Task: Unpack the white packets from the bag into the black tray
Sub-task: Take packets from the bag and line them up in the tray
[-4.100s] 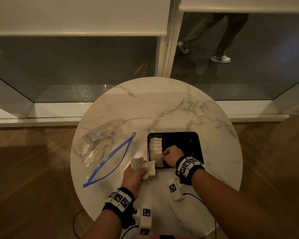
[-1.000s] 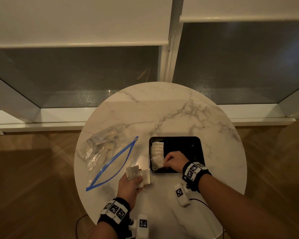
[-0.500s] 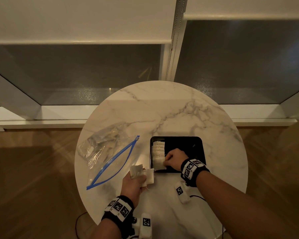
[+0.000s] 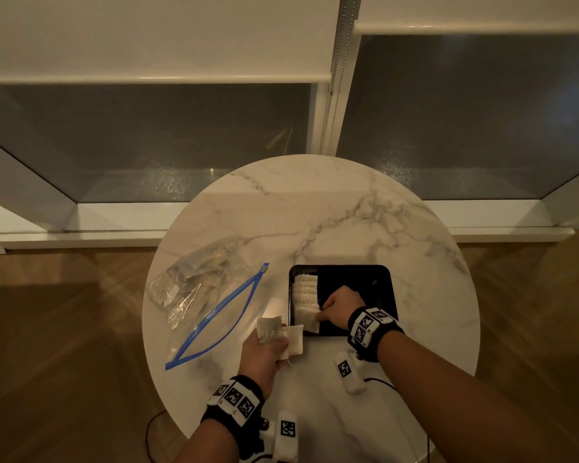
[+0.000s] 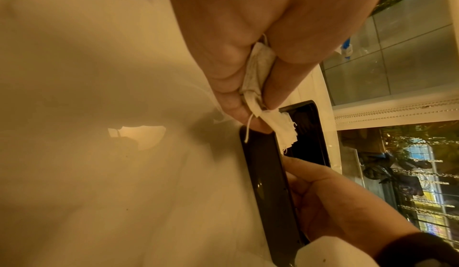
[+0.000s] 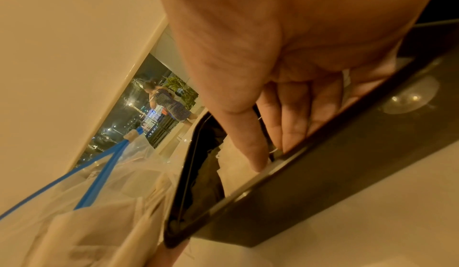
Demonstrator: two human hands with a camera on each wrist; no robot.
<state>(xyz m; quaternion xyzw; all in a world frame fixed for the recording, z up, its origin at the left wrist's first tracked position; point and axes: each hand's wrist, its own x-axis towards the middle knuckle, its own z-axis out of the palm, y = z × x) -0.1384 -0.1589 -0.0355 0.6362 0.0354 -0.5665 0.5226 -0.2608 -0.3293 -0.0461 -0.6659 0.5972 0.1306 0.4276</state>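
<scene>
The black tray sits on the table with a row of white packets along its left side. My right hand reaches into the tray's near left corner. Its thumb and fingers pinch the right edge of the nearest white packet, which lies at the near end of the row. Just left of the tray, my left hand grips several more packets, squeezed between thumb and fingers. The clear bag with a blue zip lies open further left, some packets inside.
A round marble table stands against a low window ledge, with wooden floor around it. Two white tagged devices and a cable lie near the table's front edge.
My right hand has stayed at the tray's near left corner and lowered its packet onto the near end of the row. The left hand still holds its packets beside the tray.
</scene>
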